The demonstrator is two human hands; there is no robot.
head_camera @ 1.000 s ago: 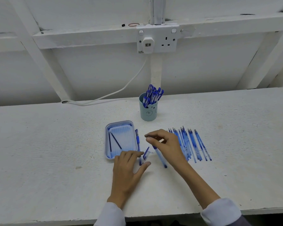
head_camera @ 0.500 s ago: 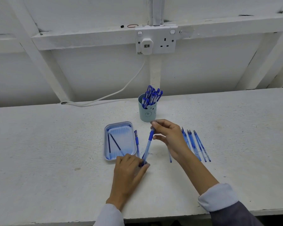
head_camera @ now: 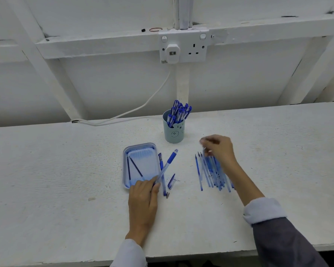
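Pen assembly on a white, rough-surfaced table (head_camera: 66, 180). The left grip (head_camera: 143, 198) rests knuckles up and the right grip (head_camera: 222, 153) is raised, well apart from it. Touching the fingertips of the left grip on their far-left side is a pale blue rectangular plastic tray (head_camera: 124, 170) holding two dark refills. Beyond both grips, roughly midway between them, stands a teal plastic cup (head_camera: 174, 132) filled with finished blue pens. Directly beneath the right grip lies a fanned row of thin blue ink refills (head_camera: 210, 176). The right grip's fingers are curled over the far ends of the row, but motion blur hides whether one is pinched. The left grip pinches the near end of a translucent blue ballpoint pen barrel (head_camera: 169, 162), which slants away to its right. A second blue pen (head_camera: 160, 162) lies just beside the tray, and a small blue cap (head_camera: 171, 182) lies just right of the left grip. The step appears to be fetching a refill. It would go best by taking a single refill from the edge of the row, holding the barrel steady, and feeding the refill in along the barrel's axis.
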